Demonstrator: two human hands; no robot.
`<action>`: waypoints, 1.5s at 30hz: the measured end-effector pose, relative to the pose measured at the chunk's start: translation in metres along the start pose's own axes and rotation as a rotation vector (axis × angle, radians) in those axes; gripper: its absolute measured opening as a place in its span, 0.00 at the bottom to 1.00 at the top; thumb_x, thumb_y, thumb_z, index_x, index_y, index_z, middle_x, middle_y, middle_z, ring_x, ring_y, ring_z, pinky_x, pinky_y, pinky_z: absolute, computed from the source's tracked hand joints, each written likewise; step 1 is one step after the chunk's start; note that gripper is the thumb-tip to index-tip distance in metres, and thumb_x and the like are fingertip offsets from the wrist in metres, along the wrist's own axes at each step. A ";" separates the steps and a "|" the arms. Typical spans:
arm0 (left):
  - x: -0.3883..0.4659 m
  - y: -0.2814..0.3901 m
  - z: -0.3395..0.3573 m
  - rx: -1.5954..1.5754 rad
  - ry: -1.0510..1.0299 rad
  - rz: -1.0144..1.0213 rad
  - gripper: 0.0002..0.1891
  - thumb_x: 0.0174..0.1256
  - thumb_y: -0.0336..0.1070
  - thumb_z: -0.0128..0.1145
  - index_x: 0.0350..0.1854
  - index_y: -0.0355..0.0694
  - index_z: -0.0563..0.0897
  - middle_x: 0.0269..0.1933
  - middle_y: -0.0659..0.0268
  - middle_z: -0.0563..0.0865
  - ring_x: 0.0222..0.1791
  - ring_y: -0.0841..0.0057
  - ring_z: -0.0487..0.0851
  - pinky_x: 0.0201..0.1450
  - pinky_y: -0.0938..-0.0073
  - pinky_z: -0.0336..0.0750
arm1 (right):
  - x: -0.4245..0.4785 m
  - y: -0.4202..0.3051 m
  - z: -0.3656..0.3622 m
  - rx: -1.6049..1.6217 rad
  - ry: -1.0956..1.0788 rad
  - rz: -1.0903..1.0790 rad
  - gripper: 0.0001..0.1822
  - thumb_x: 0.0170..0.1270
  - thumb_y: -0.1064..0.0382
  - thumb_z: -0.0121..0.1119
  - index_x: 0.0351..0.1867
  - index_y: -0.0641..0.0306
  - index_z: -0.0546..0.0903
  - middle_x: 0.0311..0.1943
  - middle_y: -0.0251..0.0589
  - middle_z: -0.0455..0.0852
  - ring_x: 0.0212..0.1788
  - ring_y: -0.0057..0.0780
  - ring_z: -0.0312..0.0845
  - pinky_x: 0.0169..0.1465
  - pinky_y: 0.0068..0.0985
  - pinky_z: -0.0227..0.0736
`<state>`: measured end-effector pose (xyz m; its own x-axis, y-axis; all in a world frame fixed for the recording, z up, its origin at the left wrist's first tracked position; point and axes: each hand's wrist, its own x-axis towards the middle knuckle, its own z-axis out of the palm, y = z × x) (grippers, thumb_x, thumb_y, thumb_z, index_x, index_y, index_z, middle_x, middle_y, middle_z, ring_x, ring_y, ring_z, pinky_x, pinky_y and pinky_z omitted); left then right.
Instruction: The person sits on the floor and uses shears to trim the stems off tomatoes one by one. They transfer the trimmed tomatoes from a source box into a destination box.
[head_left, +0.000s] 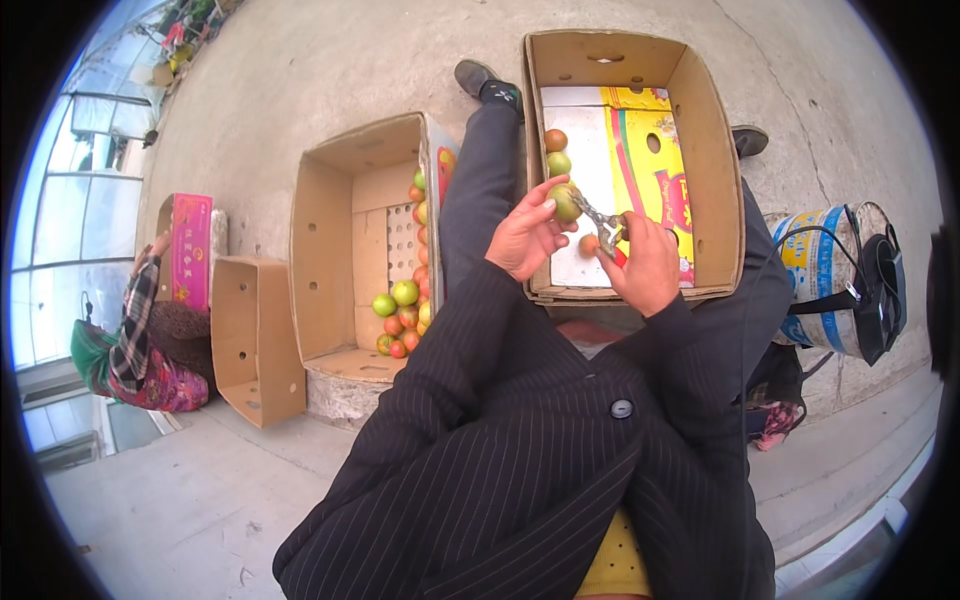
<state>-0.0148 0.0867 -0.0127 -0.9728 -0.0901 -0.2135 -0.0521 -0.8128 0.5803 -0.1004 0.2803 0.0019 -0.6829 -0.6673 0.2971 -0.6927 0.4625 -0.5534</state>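
Note:
My left hand (526, 229) holds a green tomato with a reddish tinge (561, 205) at its fingertips. Gripped in my right hand (646, 262) is a pair of metal hand shears (598, 217), with a bit of red showing near the thumb. The tips of the shears meet the tomato's upper right side, and I cannot tell whether they touch its stem. Both hands are above an open cardboard box (712, 157) between my legs. A printed yellow and white panel (581, 109) lines its bottom. Inside lie an orange-red tomato (556, 139), a green one (559, 163) and another orange one (589, 245).
To my left, a second cardboard box (326, 247) holds several green and red tomatoes (406, 292) along its right side. Beyond it are a smaller carton (259, 337), a pink box (192, 251) and a seated person (139, 352). A bag with straps (877, 292) rests on a drum-like container (814, 240) at right.

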 end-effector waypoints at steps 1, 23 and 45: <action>0.000 -0.001 0.000 0.004 0.003 0.002 0.25 0.72 0.38 0.53 0.70 0.44 0.67 0.54 0.65 0.81 0.44 0.74 0.80 0.40 0.77 0.73 | 0.000 0.001 0.000 -0.006 0.002 -0.001 0.26 0.50 0.56 0.72 0.48 0.67 0.76 0.37 0.46 0.81 0.41 0.46 0.77 0.43 0.39 0.66; -0.129 0.058 -0.066 0.209 0.468 0.412 0.23 0.67 0.34 0.59 0.63 0.38 0.70 0.45 0.62 0.83 0.34 0.76 0.83 0.34 0.78 0.76 | -0.032 0.033 0.021 0.132 -0.076 0.233 0.29 0.55 0.55 0.72 0.54 0.68 0.76 0.35 0.41 0.83 0.36 0.31 0.81 0.41 0.29 0.75; -0.228 -0.001 -0.215 1.845 0.861 -1.047 0.26 0.64 0.47 0.54 0.62 0.40 0.75 0.59 0.39 0.78 0.60 0.53 0.79 0.61 0.57 0.73 | -0.015 0.050 0.036 -0.042 -0.282 0.269 0.32 0.54 0.50 0.71 0.52 0.74 0.77 0.36 0.51 0.83 0.39 0.43 0.81 0.44 0.35 0.76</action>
<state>0.2558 -0.0157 -0.1329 -0.2135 -0.6809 -0.7005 -0.8741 0.4533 -0.1742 -0.1169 0.2927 -0.0579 -0.7548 -0.6506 -0.0830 -0.5104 0.6622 -0.5487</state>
